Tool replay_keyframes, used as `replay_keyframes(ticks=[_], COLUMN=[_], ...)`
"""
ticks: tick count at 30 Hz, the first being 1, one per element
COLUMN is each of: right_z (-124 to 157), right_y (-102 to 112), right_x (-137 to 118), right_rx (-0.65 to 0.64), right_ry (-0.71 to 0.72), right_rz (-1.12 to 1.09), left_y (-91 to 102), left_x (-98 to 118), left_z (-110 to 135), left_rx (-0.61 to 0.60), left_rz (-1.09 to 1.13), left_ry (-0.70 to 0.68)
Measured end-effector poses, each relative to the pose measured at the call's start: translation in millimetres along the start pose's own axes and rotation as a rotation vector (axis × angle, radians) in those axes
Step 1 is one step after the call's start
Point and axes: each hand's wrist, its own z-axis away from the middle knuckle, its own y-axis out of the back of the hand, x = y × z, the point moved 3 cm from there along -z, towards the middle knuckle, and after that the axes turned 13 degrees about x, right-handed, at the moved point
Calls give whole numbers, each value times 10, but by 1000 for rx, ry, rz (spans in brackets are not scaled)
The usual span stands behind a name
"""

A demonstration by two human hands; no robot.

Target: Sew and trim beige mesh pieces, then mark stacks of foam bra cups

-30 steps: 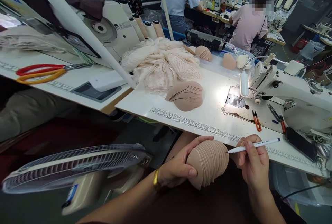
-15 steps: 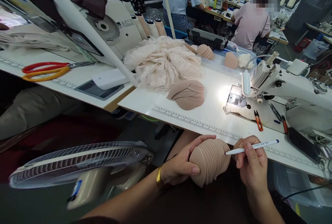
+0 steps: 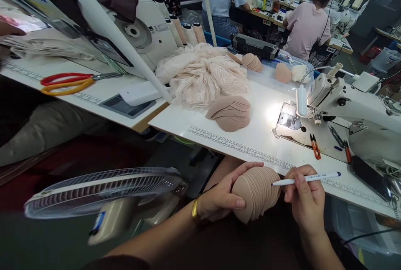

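Observation:
My left hand (image 3: 224,197) grips a fanned stack of beige bra cups (image 3: 255,193) above my lap, thumb across the nearest cup and fingers behind. Pinched in my right hand (image 3: 305,197) is a white marker pen (image 3: 308,178) with a dark blue end; its tip meets the edges of the stack near its right side. On the white sewing table (image 3: 175,122) beyond lies another pile of beige cups (image 3: 232,113), with a heap of cream lace (image 3: 203,74) behind it.
A sewing machine (image 3: 351,94) with a lit lamp (image 3: 301,99) stands at right, near orange thread snips (image 3: 315,147) and a black phone (image 3: 371,178). A fan (image 3: 103,190) is at lower left. Red-and-yellow-handled scissors (image 3: 67,84) lie on the neighbouring table. People sit at machines behind.
The whole view has shifted slightly, so things appear a little further right. The pen tip sits slightly further left along the stack; both hands keep their hold.

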Motion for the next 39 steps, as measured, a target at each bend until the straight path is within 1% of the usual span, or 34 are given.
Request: replay_keyframes(ticks=[2,5,7,11,16,21,26,29,31,34,36,39], right_z=[13,22,26,44,41,53,50,59,66,70,75,88], right_y=[-9,-5,-1,-16,5,-12,-16,-33,-41,-39,-42,-60], right_x=[-5,-21,-18,12,5,8,-28,-19,-22,-42,-40,-27], right_rx=[-18,15,21,-54,-13,-81,-40,-81,-96,-77,-85,-131], right_ry=[-7,-3,1,-17,15,14,7,-10,3,49,48,35], right_rz=[-11,-60,-36,16,-25,33,-9,28,19,-3,37,101], left_y=[0,-1,-2,8,5,-6,1,14,21,25,22,11], left_x=[-2,-7,-10,-19,-16,-19,-28,-26,-23,-20,-21,-23], left_z=[-4,-11,-13,-15,-6,-5,-16,-21,-25,-29,-26,-17], left_rx=[-4,-7,-13,-12,-15,11,9,14,24,35,29,14], left_rz=[12,16,13,6,10,6,15,13,13,21,29,29], left_ry=[5,19,17,6,9,-8,1,10,12,17,18,15])
